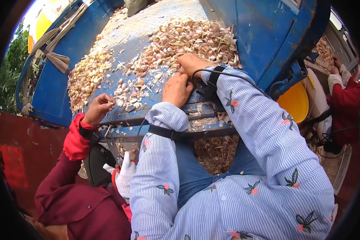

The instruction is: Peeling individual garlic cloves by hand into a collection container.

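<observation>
My left hand [176, 89] and my right hand [193, 64] meet just over the near edge of the blue metal truck bed [129, 118]. Both have curled fingers, and whatever lies between the fingertips is hidden. Right beyond them rises a large heap of unpeeled garlic cloves [195, 39], pinkish white with dry stalks mixed in. Loose papery skins and a few cloves [129, 97] are scattered to the left of my left hand. Further left lies a second heap of paler, yellowish cloves [88, 75].
At my left, a co-worker's bare hand [99, 109] pinches a small piece; their gloved hand [124, 175] has a red-handled tool. Dry scraps [217, 153] lie below the bed's edge. A yellow bucket [294, 102] and another person's red sleeve [345, 105] are at right.
</observation>
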The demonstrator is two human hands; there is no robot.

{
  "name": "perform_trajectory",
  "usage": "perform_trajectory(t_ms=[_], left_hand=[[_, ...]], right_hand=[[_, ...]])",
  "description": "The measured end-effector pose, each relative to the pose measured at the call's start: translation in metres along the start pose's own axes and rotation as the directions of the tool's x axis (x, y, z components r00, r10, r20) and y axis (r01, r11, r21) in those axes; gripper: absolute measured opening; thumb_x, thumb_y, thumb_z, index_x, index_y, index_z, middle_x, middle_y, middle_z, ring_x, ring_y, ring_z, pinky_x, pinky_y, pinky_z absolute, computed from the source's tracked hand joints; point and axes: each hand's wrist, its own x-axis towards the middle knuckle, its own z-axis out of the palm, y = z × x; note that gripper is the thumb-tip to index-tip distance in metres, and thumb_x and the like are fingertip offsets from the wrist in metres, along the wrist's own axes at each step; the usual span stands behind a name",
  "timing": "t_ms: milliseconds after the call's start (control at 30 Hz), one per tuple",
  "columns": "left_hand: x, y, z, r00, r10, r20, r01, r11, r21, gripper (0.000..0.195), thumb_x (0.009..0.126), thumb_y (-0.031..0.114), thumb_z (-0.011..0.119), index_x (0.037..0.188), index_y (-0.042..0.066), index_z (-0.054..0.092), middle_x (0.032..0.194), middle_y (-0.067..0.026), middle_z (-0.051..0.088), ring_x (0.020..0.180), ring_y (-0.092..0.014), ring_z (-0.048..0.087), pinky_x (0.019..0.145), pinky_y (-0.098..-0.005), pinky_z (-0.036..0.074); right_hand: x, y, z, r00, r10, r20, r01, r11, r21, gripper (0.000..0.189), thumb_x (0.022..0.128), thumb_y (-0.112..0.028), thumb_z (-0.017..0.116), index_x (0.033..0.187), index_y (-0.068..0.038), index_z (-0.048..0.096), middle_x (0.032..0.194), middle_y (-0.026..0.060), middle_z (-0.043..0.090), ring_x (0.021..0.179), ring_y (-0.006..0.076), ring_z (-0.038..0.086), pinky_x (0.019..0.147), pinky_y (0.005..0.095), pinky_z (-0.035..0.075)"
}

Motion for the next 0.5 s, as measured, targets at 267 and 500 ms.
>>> perform_trajectory(t_ms=[267, 500], left_hand=[[-0.019, 0.027, 0.090, 0.962, -0.112, 0.248, 0.201, 0.908, -0.369, 0.025, 0.084, 0.012, 0.059, 0.105, -0.003, 0.057, 0.084, -0.0081, 0.062, 0.076, -0.014, 0.060, 0.061, -0.0247, 0.050], [-0.032, 0.038, 0.090, 0.986, 0.073, 0.152, 0.067, 0.655, -0.753, 0.029, 0.086, 0.007, 0.056, 0.113, -0.004, 0.053, 0.096, -0.0106, 0.061, 0.082, -0.016, 0.062, 0.071, -0.0261, 0.054]], right_hand=[[-0.031, 0.001, -0.026, 0.980, 0.140, 0.139, -0.191, 0.507, 0.841, 0.025, 0.083, -0.010, 0.059, 0.105, 0.001, 0.059, 0.088, 0.0086, 0.064, 0.069, 0.0103, 0.057, 0.058, 0.0219, 0.046], [-0.075, -0.024, -0.041, 0.986, 0.132, 0.106, -0.121, 0.104, 0.987, 0.027, 0.087, -0.011, 0.057, 0.110, 0.001, 0.053, 0.091, 0.0091, 0.063, 0.067, 0.0073, 0.055, 0.056, 0.0180, 0.046]])
